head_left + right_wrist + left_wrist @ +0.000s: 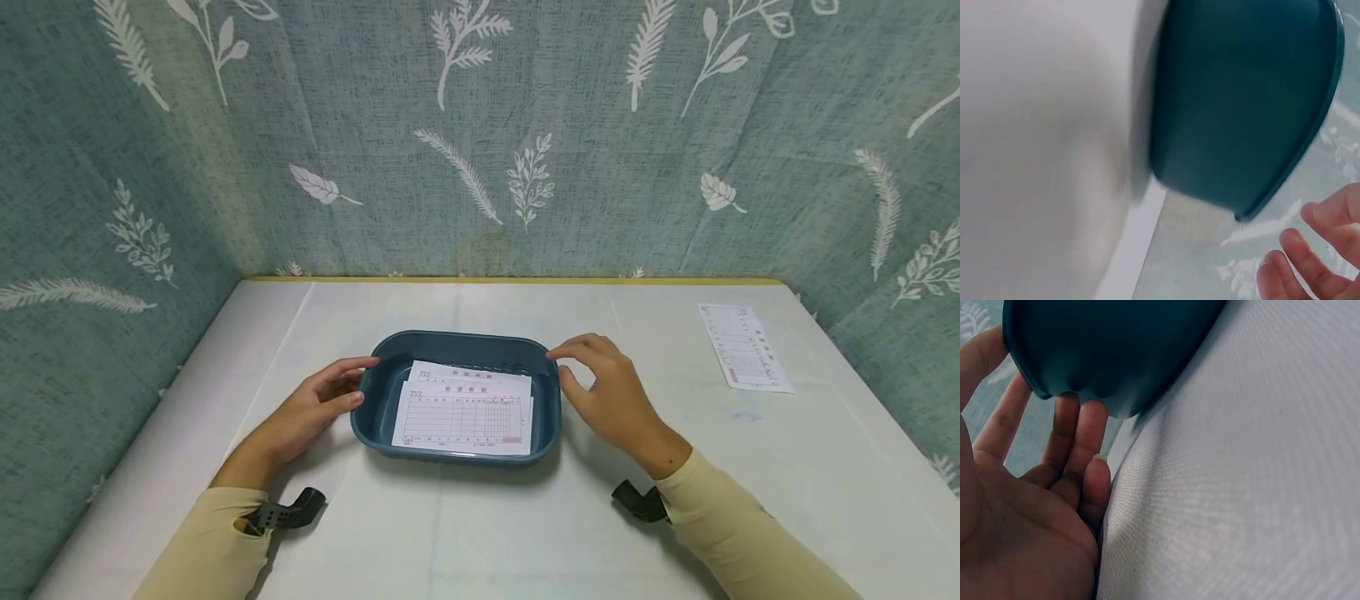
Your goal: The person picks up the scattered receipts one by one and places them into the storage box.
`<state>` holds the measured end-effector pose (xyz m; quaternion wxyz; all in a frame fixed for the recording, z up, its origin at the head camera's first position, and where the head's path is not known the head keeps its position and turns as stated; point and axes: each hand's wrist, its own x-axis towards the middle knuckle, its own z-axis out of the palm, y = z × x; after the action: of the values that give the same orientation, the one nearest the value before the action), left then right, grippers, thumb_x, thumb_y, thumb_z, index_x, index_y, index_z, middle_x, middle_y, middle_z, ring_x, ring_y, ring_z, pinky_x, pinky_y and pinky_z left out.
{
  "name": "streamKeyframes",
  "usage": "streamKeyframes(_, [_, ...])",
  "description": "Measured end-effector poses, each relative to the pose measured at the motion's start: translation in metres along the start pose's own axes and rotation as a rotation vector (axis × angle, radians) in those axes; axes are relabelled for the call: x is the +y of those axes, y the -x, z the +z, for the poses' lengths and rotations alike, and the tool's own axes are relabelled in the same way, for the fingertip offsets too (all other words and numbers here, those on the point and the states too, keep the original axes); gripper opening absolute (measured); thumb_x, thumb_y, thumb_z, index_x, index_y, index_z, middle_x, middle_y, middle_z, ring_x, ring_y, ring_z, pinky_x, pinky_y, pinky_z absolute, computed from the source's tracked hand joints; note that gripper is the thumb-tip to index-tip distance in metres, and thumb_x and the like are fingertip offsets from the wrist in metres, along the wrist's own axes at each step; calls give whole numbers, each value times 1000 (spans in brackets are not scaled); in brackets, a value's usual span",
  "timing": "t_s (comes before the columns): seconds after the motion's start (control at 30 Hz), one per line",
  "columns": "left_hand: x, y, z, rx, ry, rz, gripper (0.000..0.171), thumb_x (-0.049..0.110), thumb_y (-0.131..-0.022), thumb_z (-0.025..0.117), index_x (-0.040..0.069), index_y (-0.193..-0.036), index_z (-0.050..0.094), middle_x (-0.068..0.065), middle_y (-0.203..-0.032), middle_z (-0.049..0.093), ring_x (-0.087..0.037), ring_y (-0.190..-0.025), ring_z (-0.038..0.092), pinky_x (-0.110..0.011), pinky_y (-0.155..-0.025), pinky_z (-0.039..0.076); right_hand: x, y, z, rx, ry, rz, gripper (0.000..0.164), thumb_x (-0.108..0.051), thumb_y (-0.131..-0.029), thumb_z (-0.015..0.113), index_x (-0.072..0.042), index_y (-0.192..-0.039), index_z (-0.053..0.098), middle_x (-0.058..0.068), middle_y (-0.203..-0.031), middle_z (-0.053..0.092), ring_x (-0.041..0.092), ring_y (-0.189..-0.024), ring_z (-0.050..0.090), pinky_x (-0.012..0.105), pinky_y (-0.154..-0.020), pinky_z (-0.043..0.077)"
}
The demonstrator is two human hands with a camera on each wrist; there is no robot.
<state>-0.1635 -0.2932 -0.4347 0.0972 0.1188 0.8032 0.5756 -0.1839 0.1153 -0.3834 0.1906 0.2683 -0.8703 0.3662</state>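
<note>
A dark blue plastic basin (456,457) sits on the white table, its outer wall also filling much of the left wrist view. White printed receipt slips (463,417) with red lettering lie in it, one overlapping another. My left hand (318,408) is at the basin's left end, its fingertips touching the rim and outer wall with the fingers loosely bent. By the right end is my right hand (603,387), index fingertip at the rim in the head view. The right wrist view shows those fingers (1297,247) relaxed, a gap between them and the basin wall (1241,106).
Another printed slip (745,346) lies flat on the table at the far right. Behind the table's yellow back edge (517,281) hangs a grey-green cloth (585,192) with white leaf patterns, which also lines both sides. Black wrist mounts (288,510) sit at the sleeves.
</note>
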Motion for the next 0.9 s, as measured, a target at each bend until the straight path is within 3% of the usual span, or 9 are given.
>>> streamKeyframes(0.23, [0,1,0,-3,8,2,50,15,-102,56,10,-149,42,-23,-151,40,-12,-127,47,-13,-97,42,17,3,-13,17,21,37,21,2,-88,65,-5,-106,75,10,-108,69,28,-101,63,46,-87,52])
streamKeyframes(0.6, [5,1,1,5,-15,2,49,14,-102,56,10,-149,42,-23,-153,40,-24,-133,44,-12,-97,42,39,0,-25,-4,60,107,22,-1,-91,64,-5,-111,72,16,-114,67,34,-98,63,51,-83,52])
streamKeyframes(0.9, [3,1,2,-1,-4,15,50,13,-102,55,7,-149,41,-25,-150,42,-7,-125,50,-11,-97,42,56,0,-36,-42,49,210,25,-4,-94,61,-2,-117,70,19,-120,63,40,-108,60,54,-90,52])
